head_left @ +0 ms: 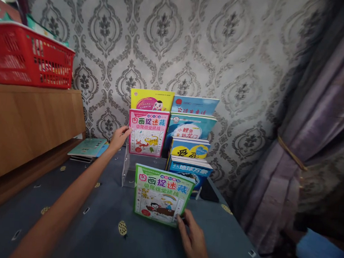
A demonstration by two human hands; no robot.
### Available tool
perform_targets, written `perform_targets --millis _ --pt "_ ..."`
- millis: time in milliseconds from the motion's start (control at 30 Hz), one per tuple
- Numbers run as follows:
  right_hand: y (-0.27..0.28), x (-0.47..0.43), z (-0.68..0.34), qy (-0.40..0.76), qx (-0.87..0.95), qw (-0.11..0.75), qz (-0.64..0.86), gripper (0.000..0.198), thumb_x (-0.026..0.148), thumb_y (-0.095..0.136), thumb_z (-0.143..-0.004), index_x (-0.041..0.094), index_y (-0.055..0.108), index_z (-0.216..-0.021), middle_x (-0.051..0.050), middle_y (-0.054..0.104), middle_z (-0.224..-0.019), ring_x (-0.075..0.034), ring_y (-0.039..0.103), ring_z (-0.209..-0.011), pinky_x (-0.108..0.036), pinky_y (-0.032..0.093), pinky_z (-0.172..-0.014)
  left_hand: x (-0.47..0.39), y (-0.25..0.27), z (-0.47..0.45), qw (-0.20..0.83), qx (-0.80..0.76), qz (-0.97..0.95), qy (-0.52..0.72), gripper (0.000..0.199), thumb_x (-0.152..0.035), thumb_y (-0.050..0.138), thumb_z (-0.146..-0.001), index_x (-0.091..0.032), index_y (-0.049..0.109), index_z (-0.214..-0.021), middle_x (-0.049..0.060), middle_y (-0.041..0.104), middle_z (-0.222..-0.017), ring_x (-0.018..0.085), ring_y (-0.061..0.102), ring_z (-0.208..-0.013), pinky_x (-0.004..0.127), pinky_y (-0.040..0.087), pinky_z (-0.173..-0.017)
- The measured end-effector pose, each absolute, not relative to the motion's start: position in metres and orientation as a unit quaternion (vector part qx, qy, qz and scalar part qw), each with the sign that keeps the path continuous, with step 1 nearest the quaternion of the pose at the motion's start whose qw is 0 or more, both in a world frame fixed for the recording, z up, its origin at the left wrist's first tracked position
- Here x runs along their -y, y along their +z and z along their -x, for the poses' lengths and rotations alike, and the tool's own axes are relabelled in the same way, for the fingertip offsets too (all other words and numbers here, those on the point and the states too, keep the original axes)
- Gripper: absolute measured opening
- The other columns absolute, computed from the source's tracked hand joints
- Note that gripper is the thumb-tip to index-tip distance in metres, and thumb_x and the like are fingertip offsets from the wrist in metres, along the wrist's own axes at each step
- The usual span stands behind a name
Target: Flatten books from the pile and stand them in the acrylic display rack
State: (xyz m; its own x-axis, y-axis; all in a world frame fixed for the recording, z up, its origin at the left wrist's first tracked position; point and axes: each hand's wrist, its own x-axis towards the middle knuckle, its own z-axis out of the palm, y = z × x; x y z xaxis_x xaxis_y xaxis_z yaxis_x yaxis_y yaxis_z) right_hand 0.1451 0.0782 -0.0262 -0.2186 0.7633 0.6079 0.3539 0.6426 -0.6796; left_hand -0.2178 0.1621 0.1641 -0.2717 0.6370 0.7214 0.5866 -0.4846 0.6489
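Gently, by the Edges

Probably light, slick and bendy, best held edgewise, a green-bordered paper picture book (162, 194) spreads up-left from the right hand (194, 241), fingers pinched on its corner; the left hand (119, 137), fingers nearly closed, touches a pink-bordered paper picture book (148, 134) just rightward, grip unclear.

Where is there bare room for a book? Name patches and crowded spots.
Free: the dark blue surface in front of the green-bordered book, between left arm and right hand; also the strip from right hand to the surface's right edge. Crowded: the rack, holding several books, and the far left, where a book pile lies beside the wooden cabinet.
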Motion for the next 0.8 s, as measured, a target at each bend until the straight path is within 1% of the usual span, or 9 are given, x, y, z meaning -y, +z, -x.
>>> perform_targets --millis 167,300,433,533,600,667,700,767,800 --pt "-0.021 -0.077 -0.144 0.217 0.754 0.498 0.369 0.038 0.054 0.050 -0.097 0.021 0.068 -0.102 -0.010 0.076 -0.093 -0.023 0.073 -0.077 -0.029 0.062 -0.070 -0.164 0.162 0.219 0.007 -0.537 -0.606 0.586 0.031 -0.047 0.050 -0.084 -0.019 0.056 -0.074 -0.003 0.053 -0.070 0.015 0.048 -0.073 0.025 0.038 -0.069" --pt "-0.019 -0.076 -0.143 0.222 0.751 0.498 0.372 0.039 0.056 0.050 -0.095 0.022 0.068 -0.101 -0.009 0.077 -0.092 -0.023 0.073 -0.077 -0.030 0.062 -0.069 -0.166 0.164 0.217 0.009 -0.536 -0.600 0.593 0.029 -0.044 0.051 -0.084 -0.018 0.057 -0.074 -0.002 0.055 -0.070 0.016 0.050 -0.073 0.026 0.040 -0.070" --pt "-0.021 -0.075 -0.143 0.221 0.741 0.506 0.381 0.040 0.057 0.049 -0.095 0.023 0.068 -0.103 -0.010 0.076 -0.093 -0.023 0.072 -0.077 -0.031 0.062 -0.070 -0.153 0.164 0.210 0.013 -0.519 -0.574 0.634 0.027 -0.043 0.055 -0.084 -0.018 0.061 -0.090 0.004 0.066 -0.088 0.019 0.059 -0.086 0.027 0.046 -0.076" --pt "-0.025 -0.075 -0.142 0.210 0.736 0.509 0.394 0.044 0.061 0.050 -0.094 0.022 0.068 -0.105 -0.010 0.076 -0.094 -0.024 0.072 -0.077 -0.032 0.061 -0.068 -0.124 0.146 0.197 0.014 -0.508 -0.549 0.664 0.031 -0.047 0.053 -0.088 -0.018 0.061 -0.097 0.006 0.068 -0.095 0.020 0.062 -0.092 0.029 0.049 -0.079" --pt "-0.026 -0.075 -0.142 0.213 0.738 0.505 0.393 0.045 0.061 0.049 -0.094 0.022 0.068 -0.104 -0.010 0.076 -0.093 -0.024 0.072 -0.076 -0.032 0.061 -0.067 -0.095 0.123 0.184 0.092 -0.509 -0.584 0.625 0.036 -0.052 0.047 -0.092 -0.019 0.062 -0.095 0.005 0.068 -0.086 0.019 0.063 -0.082 0.028 0.050 -0.069" --pt "-0.026 -0.075 -0.141 0.219 0.738 0.503 0.393 0.045 0.061 0.048 -0.094 0.022 0.068 -0.105 -0.010 0.076 -0.093 -0.024 0.072 -0.078 -0.032 0.060 -0.068 -0.065 0.099 0.170 0.210 -0.499 -0.639 0.547 0.043 -0.056 0.043 -0.093 -0.019 0.065 -0.099 0.006 0.069 -0.087 0.021 0.063 -0.077 0.030 0.049 -0.060" --pt "-0.026 -0.075 -0.141 0.220 0.736 0.503 0.395 0.045 0.060 0.047 -0.095 0.022 0.068 -0.106 -0.010 0.076 -0.093 -0.024 0.072 -0.079 -0.032 0.060 -0.068 -0.051 0.089 0.163 0.242 -0.493 -0.659 0.514 0.042 -0.056 0.044 -0.093 -0.021 0.065 -0.104 0.007 0.071 -0.093 0.021 0.064 -0.079 0.031 0.050 -0.061" --pt "-0.025 -0.076 -0.140 0.220 0.733 0.504 0.400 0.046 0.061 0.048 -0.094 0.022 0.068 -0.107 -0.010 0.075 -0.094 -0.025 0.072 -0.082 -0.033 0.061 -0.070 -0.030 0.073 0.149 0.265 -0.483 -0.705 0.446 0.037 -0.052 0.055 -0.089 -0.026 0.064 -0.114 0.005 0.071 -0.111 0.024 0.065 -0.093 0.034 0.054 -0.074" --pt "-0.024 -0.075 -0.140 0.220 0.733 0.504 0.401 0.045 0.061 0.048 -0.094 0.022 0.068 -0.108 -0.010 0.075 -0.094 -0.025 0.072 -0.082 -0.033 0.061 -0.070 -0.023 0.068 0.144 0.269 -0.494 -0.711 0.422 0.034 -0.050 0.057 -0.089 -0.028 0.064 -0.114 0.004 0.071 -0.112 0.025 0.066 -0.094 0.035 0.054 -0.076"
